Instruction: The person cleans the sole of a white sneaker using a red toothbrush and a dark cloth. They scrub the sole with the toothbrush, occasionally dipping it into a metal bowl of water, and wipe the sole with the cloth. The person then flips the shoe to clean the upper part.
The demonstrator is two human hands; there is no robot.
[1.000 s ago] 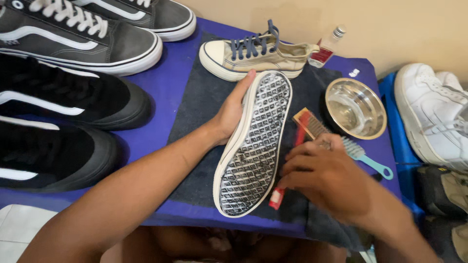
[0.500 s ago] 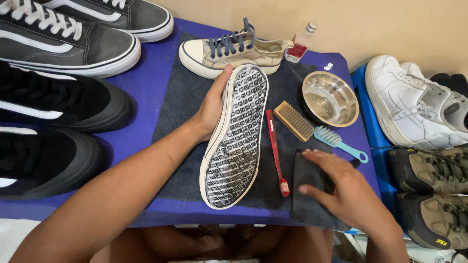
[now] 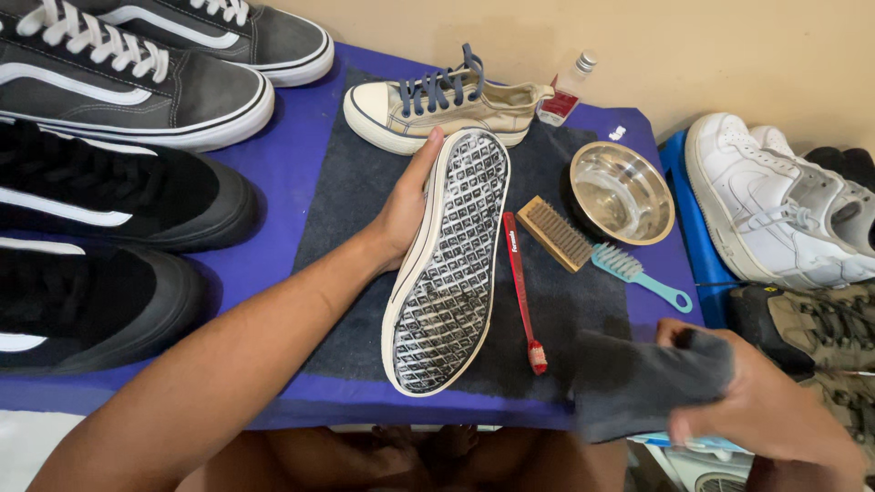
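Observation:
My left hand (image 3: 402,214) grips a sneaker (image 3: 448,260) by its side, turned sole up, showing a patterned black-and-white sole over a dark mat (image 3: 365,182). My right hand (image 3: 761,401) at the lower right holds a dark grey cloth (image 3: 643,383) lifted off the mat's near corner. A red toothbrush (image 3: 522,292) lies on the mat just right of the sole. A wooden brush (image 3: 554,233) and a teal brush (image 3: 638,273) lie beyond it.
A matching beige sneaker (image 3: 437,105) stands upright at the mat's far edge, beside a small bottle (image 3: 565,91). A metal bowl (image 3: 622,191) sits at the right. Dark sneakers (image 3: 118,82) line the left of the blue table (image 3: 292,109); white shoes (image 3: 775,196) and olive shoes (image 3: 811,319) lie right.
My right hand left the brushes, moved down to the near right and picked up the grey cloth. The upturned sneaker stays in my left hand.

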